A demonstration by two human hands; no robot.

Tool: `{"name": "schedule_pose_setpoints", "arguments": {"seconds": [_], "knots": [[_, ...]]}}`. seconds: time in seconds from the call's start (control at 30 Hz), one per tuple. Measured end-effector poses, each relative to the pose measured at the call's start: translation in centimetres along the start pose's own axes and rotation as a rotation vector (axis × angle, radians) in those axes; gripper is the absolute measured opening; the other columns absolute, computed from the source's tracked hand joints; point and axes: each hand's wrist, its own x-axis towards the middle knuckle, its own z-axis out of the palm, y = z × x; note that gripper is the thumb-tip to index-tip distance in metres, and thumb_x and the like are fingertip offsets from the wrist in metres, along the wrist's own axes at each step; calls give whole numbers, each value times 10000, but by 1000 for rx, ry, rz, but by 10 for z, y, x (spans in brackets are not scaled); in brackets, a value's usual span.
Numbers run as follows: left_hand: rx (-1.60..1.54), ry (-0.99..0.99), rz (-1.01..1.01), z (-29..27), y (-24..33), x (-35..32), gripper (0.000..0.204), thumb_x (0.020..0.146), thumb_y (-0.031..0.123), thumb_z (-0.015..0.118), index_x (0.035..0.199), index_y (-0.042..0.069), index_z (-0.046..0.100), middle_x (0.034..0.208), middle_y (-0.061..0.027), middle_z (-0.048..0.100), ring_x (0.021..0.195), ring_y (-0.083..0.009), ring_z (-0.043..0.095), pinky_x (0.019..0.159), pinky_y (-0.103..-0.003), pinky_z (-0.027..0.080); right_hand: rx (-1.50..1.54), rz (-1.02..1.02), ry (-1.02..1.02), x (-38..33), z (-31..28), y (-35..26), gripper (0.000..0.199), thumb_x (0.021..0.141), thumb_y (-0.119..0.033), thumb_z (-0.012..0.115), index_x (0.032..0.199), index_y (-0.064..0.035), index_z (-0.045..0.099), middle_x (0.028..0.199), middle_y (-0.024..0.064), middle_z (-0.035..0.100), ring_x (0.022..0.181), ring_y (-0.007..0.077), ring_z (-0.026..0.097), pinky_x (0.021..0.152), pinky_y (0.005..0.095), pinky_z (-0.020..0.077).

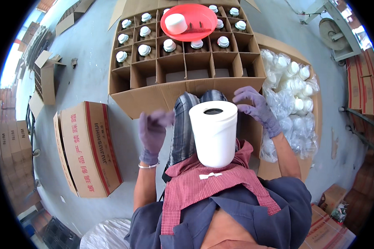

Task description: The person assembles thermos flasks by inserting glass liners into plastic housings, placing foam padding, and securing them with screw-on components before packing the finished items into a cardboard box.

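Note:
A white plastic canister [214,141], with a round dark opening in its top, stands upright at my lap. To its left, my left hand [153,132] in a purple glove is raised, fingers loosely stretched and somewhat blurred, holding nothing visible. My right hand [255,107], gloved alike, hovers by the canister's upper right rim with bent fingers apart; whether a fingertip touches it I cannot tell. Ahead lies an open cardboard carton [187,89] with divider cells, several holding bottles with white caps [144,50]. Its front row of cells holds no bottles.
A red plastic bowl [201,16] with a white cup [175,23] rests on the carton's far part. At right, another box holds plastic-wrapped white-capped bottles [297,85]. A closed carton [89,149] lies at left on the grey floor; a metal stand [334,31] is far right.

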Motion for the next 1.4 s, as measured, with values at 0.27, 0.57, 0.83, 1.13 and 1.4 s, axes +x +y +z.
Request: {"name": "schedule_pose_setpoints", "arguments": {"seconds": [0.27,0.57,0.83,1.13,1.4], "knots": [[876,23,-41,40,-31,56,475,1024,265,384,1333,-80,491,1336,-174,554,1239,-252,536,1063,-351,406,-98,-351,167,-18,97,-71,251,815,-264,744,910,-93,588,980,68,608,978,246,583,1033,442,386],[544,67,-169,-1,-14,18,501,1024,357,358,1252,-12,609,1203,-173,643,1152,-280,604,1042,-409,432,238,316,142,-31,34,-23,406,837,-235,716,1146,-22,562,1157,93,550,1132,230,529,1101,380,328],[954,208,-90,25,-12,5,541,1026,407,388,1289,-34,558,1207,-134,628,1068,-203,597,974,-332,455,-62,-16,39,-14,24,-19,494,759,-302,799,1148,-49,629,1136,130,602,1188,293,526,1064,363,384],[1421,-573,-57,64,-12,60,649,808,245,719,1394,68,502,1455,-199,432,1339,-382,403,1106,-445,331,416,-61,35,2,57,-35,584,955,-377,598,1360,19,458,1269,153,546,1188,229,528,1039,332,386],[173,200,-325,86,-17,97,604,1027,511,338,1419,54,386,1327,-138,544,1202,-276,568,983,-442,509,-549,-539,206,71,47,-47,588,837,-169,694,1374,-78,471,1382,201,404,1210,376,491,1002,414,455]]}}
